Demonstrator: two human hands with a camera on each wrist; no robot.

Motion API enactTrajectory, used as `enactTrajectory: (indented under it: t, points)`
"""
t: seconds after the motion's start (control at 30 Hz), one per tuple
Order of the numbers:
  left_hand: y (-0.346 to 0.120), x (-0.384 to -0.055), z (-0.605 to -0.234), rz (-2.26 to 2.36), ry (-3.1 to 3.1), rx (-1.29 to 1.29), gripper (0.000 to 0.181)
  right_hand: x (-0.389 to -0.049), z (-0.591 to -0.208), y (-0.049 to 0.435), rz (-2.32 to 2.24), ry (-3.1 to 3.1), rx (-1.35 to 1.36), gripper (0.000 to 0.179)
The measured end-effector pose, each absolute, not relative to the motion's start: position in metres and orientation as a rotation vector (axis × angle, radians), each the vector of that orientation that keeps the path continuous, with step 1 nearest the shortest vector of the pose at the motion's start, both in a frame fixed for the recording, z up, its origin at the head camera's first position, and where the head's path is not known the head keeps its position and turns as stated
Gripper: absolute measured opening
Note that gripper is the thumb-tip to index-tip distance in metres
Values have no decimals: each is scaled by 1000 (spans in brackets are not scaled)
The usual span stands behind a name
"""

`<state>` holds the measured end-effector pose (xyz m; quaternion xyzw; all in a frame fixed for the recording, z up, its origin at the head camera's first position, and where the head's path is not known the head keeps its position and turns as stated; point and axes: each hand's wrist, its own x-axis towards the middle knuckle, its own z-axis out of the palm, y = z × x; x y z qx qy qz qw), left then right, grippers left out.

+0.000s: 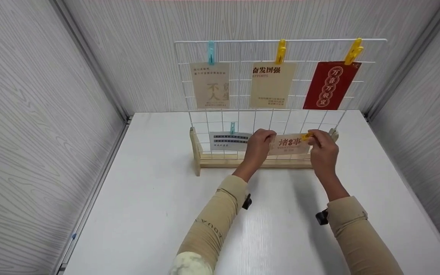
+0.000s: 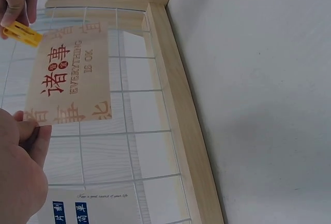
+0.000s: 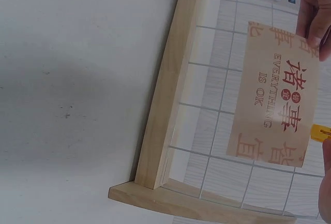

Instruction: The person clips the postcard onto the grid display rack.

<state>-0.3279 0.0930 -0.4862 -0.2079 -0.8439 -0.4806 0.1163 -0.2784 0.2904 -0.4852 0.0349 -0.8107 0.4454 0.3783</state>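
A beige card (image 1: 290, 146) with red Chinese lettering and the words "EVERYTHING IS OK" is held against the lower part of a white wire grid (image 1: 240, 95). My left hand (image 1: 259, 144) pinches its upper left corner between thumb and fingers. At the card's upper right, my right hand (image 1: 324, 149) grips a yellow clothespin (image 2: 23, 33), whose tip meets the card's top edge. Just left of my left hand, a pale card with blue text blocks (image 1: 224, 142) hangs from a small light-blue clothespin (image 1: 232, 127); my hand covers its right end in the head view.
Along the grid's top, a cream card (image 1: 210, 89) hangs from a blue clothespin (image 1: 211, 52), with another cream card (image 1: 271, 86) and a red card (image 1: 330, 86) under yellow clothespins. The grid stands in a wooden base (image 1: 220, 163) on a white table (image 1: 147, 214) between wood-grain panels.
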Motion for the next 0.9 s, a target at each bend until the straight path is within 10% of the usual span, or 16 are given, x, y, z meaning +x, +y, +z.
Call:
enactTrajectory:
  t: [0.9]
  points:
    - [114,-322,-502,-1069,-2374,-556,24,-294,-487,276,1126,-1996,130,16]
